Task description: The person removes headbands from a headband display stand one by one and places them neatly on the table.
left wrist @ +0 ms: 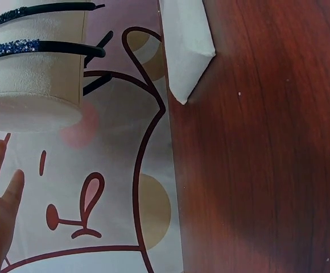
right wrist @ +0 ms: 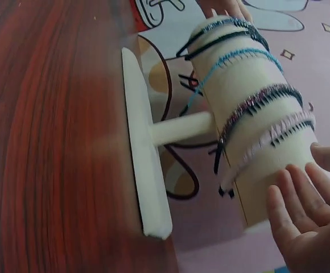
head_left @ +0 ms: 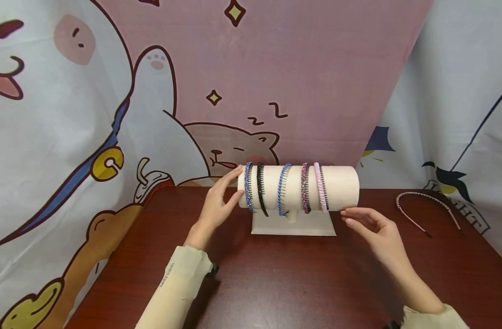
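A cream cylindrical headband stand on a flat base carries several toothed headbands. From left to right they are a blue glitter headband, a black headband, a brighter blue headband, a dark pink glitter headband and a pale pink headband. My left hand is at the cylinder's left end, fingers extended with the fingertips right at its edge. By the lower right end is my right hand, its fingers loosely bent and nothing in its grasp.
A thin braided-looking headband lies apart on the right side of the dark red wooden table. Behind the table hangs a cartoon-printed cloth, close behind the stand.
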Demonstrator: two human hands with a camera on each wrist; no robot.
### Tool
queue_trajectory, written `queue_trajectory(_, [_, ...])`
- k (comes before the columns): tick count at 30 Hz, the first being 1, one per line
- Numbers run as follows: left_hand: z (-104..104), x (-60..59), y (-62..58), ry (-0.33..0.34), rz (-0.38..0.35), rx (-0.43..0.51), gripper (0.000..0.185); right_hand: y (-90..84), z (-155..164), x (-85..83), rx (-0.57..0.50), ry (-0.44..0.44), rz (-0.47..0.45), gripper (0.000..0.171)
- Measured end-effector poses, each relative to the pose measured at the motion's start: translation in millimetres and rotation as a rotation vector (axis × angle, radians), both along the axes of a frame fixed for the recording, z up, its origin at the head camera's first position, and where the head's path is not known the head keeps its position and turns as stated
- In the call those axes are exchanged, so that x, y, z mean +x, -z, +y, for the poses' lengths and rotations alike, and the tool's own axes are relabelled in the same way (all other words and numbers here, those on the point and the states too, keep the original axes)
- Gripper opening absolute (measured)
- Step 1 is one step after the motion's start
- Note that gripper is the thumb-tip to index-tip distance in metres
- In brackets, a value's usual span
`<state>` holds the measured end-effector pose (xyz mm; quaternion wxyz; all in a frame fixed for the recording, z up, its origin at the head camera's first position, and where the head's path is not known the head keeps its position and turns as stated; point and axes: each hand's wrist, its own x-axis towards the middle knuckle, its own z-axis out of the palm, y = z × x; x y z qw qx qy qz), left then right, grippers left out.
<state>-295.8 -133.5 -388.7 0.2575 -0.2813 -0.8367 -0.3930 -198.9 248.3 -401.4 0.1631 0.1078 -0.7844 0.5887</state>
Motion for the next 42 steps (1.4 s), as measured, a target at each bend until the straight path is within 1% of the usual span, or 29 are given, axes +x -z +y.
queue_trajectory(3, [0,-0.3,0.3,0.0,0.01,0.002,0.053,1.1,-12,-2.0,-0.089,-0.019,0.062,0.031])
queue_trajectory(6, [0,-0.2,0.4,-0.002,0.018,0.004,0.053,3.1,-23,-3.8,-0.115,0.015,0.122,0.03])
queue_trajectory(10, [1,0.3,0.2,-0.003,0.013,0.006,0.053,7.4,-37,-7.4,-0.092,0.094,0.167,0.03])
queue_trajectory(14, [1,1.0,0.6,-0.003,0.011,0.003,0.053,13.1,-46,-11.1,-0.094,0.148,0.202,0.03])
queue_trajectory(18, [1,1.2,0.5,-0.002,0.012,0.011,0.053,16.2,-51,-11.9,-0.082,0.176,0.219,0.029])
queue_trajectory(22, [1,0.8,0.6,0.004,0.02,0.019,0.053,17.1,-52,-11.1,-0.048,0.185,0.194,0.027])
queue_trajectory(28, [1,0.4,1.9,0.001,0.008,0.009,0.053,19.9,-54,-8.1,0.04,0.205,0.111,0.028])
queue_trajectory(33, [1,0.6,2.7,-0.005,0.014,0.007,0.053,26.3,-53,-8.3,0.045,0.175,0.03,0.028])
queue_trajectory(37, [1,0.8,2.4,-0.003,0.016,0.009,0.053,29.9,-51,-9.1,0.062,0.148,-0.026,0.034])
queue_trajectory(40, [1,0.8,2.2,0.002,0.021,0.011,0.054,31.1,-51,-9.3,0.069,0.131,-0.036,0.036])
queue_trajectory(42, [1,0.3,2.0,0.006,0.025,0.015,0.054,31.0,-51,-9.4,0.063,0.126,-0.027,0.035])
